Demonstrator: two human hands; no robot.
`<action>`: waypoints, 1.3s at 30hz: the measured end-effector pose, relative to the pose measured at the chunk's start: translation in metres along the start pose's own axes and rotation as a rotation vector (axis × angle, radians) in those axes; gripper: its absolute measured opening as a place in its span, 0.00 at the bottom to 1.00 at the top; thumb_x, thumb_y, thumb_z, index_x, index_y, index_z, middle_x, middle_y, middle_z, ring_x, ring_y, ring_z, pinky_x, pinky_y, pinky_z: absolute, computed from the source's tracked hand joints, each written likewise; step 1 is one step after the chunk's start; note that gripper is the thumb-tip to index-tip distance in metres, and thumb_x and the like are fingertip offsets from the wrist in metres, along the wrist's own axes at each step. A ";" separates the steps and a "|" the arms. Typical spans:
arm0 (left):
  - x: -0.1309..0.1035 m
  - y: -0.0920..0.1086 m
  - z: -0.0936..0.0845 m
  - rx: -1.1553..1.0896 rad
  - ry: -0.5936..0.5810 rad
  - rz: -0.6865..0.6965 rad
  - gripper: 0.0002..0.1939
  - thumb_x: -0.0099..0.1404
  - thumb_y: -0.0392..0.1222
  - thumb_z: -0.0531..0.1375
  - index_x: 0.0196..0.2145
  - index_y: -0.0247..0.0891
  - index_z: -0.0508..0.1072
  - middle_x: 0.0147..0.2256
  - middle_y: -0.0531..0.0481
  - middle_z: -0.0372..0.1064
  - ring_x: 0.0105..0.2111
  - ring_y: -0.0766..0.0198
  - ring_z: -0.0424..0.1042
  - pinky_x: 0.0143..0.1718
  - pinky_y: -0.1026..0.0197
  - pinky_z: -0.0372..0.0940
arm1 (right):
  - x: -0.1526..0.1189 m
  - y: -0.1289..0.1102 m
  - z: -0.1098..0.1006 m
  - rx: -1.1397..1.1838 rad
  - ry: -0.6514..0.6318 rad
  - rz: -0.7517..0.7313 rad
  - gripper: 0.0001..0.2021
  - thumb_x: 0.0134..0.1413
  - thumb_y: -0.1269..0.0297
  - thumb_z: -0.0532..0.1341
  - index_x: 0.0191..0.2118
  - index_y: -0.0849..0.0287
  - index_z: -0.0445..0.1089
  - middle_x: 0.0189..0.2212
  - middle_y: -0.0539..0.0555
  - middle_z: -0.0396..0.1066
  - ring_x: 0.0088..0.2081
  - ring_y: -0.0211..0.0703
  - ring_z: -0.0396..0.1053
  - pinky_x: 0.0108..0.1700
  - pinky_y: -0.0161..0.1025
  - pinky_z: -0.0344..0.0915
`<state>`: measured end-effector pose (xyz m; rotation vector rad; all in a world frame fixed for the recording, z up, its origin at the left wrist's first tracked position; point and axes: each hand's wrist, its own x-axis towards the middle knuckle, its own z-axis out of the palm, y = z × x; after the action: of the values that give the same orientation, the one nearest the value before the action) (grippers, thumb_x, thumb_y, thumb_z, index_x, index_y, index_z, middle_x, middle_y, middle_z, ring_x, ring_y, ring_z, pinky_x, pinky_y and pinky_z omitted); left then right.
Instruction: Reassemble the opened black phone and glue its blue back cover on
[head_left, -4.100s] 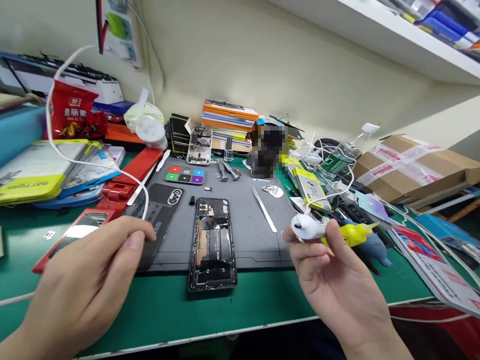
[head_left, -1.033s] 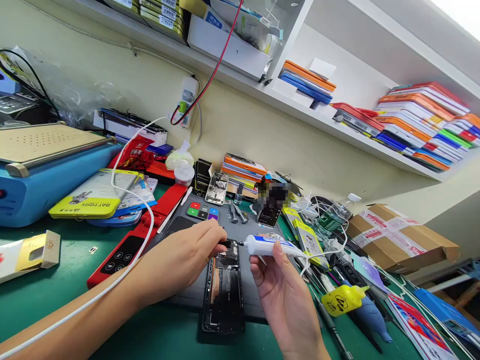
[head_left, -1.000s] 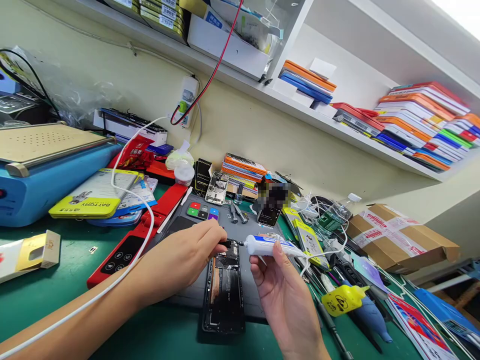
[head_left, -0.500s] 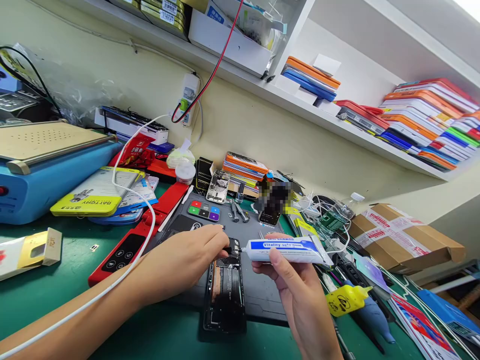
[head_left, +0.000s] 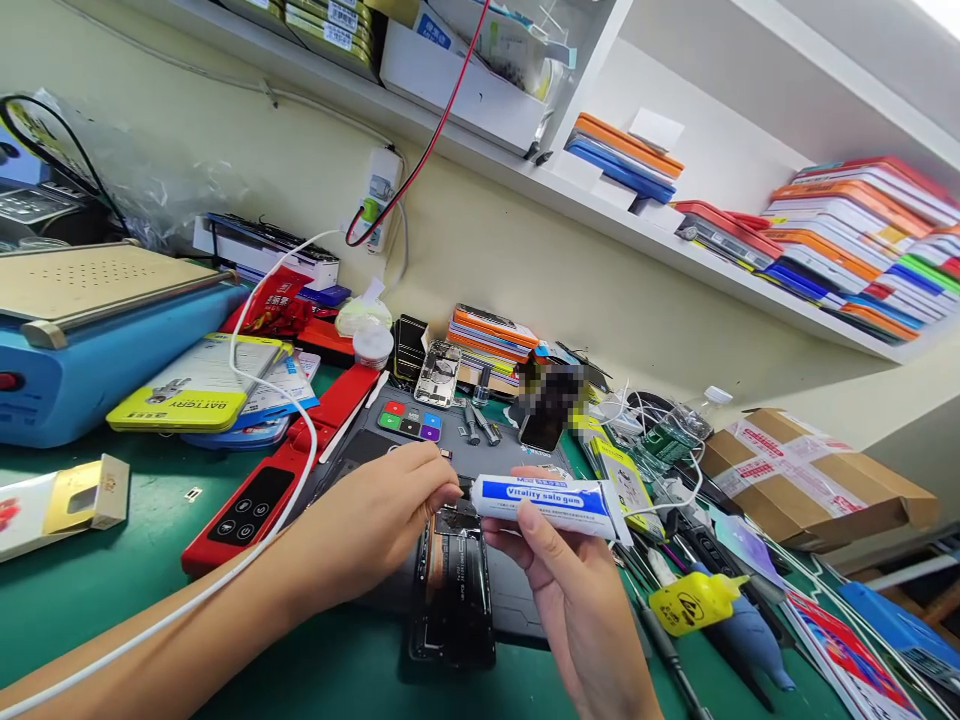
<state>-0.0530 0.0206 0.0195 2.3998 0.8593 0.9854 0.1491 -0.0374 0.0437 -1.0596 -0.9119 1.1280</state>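
Observation:
My right hand [head_left: 577, 590] holds a white and blue glue tube [head_left: 546, 497] level, thumb in front and fingers behind, its nozzle end towards the left. Against that nozzle end are the pinched fingertips of my left hand [head_left: 394, 515]; whatever small thing they grip is hidden. Below both hands lies an opened black phone [head_left: 454, 600], its inner parts showing, on the front edge of a dark grey work mat [head_left: 517, 590]. My left hand covers part of the phone's upper end.
A red tool with a button panel [head_left: 244, 510] lies left, crossed by a white cable [head_left: 306, 455]. Further left stands a blue machine [head_left: 112, 370]. A yellow bottle [head_left: 694, 603], a screwdriver [head_left: 664, 635] and a cardboard box [head_left: 814, 480] are on the right.
The glue tube has moved left with my right hand, so its nozzle now meets my left fingertips. A gap showed there before. The phone stays in place.

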 end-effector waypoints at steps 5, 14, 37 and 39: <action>-0.001 0.000 0.000 -0.076 0.110 0.040 0.06 0.78 0.38 0.53 0.49 0.42 0.68 0.45 0.51 0.67 0.46 0.62 0.68 0.48 0.60 0.64 | 0.002 -0.001 0.004 0.010 -0.003 0.000 0.22 0.49 0.58 0.77 0.49 0.59 0.76 0.40 0.56 0.82 0.35 0.45 0.80 0.40 0.41 0.78; 0.001 0.000 0.000 -0.126 0.111 0.023 0.08 0.78 0.37 0.53 0.46 0.41 0.72 0.42 0.51 0.71 0.44 0.62 0.69 0.47 0.60 0.64 | 0.003 0.003 0.006 -0.025 -0.016 -0.003 0.24 0.51 0.57 0.76 0.52 0.58 0.74 0.41 0.56 0.82 0.36 0.45 0.80 0.42 0.42 0.78; -0.004 -0.015 0.004 0.011 0.187 0.156 0.08 0.77 0.38 0.55 0.49 0.47 0.73 0.44 0.56 0.74 0.44 0.69 0.74 0.48 0.71 0.65 | 0.000 0.014 0.017 0.088 0.044 0.064 0.28 0.45 0.52 0.78 0.47 0.64 0.75 0.34 0.55 0.81 0.32 0.44 0.79 0.40 0.42 0.78; -0.009 -0.016 0.004 0.093 0.204 0.183 0.09 0.78 0.38 0.55 0.52 0.47 0.71 0.45 0.55 0.73 0.45 0.68 0.74 0.51 0.69 0.64 | 0.000 0.013 0.020 0.094 0.064 0.092 0.26 0.45 0.50 0.78 0.42 0.65 0.75 0.32 0.54 0.80 0.30 0.42 0.78 0.37 0.39 0.76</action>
<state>-0.0614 0.0258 0.0039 2.5234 0.7795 1.3057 0.1272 -0.0329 0.0358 -1.0632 -0.7592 1.1945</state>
